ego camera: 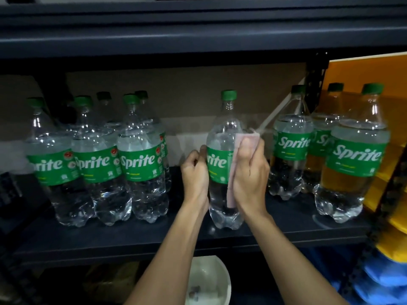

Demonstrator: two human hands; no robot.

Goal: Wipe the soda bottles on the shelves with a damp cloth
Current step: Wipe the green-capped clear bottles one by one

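Nearest, below the shelf edge, a white bowl point(207, 280) sits between the two forearms that reach up and away. On the dark shelf board point(132, 238) the Sprite bottle point(222, 133) being worked on stands upright, its long axis vertical and its green cap point(229, 95) on top, near the front edge and apart from its neighbours. It lies directly between the hands, both equally close. The left hand point(195, 172) holds its left flank at label height, thumb against the label and fingers curled, steadying it. The right hand point(251, 172) is on the right flank, fingers folded over a pink cloth point(242, 139) and pressing it to the plastic; the cloth runs from above the label to below it. Judging by that, the coming stroke would run along the bottle's height or round its girth, with the left hand bracing or turning it. Farther back on the left stands a tight cluster of Sprite bottles point(141, 159), on the right more bottles point(293, 148), all before a cardboard backing point(187, 89).
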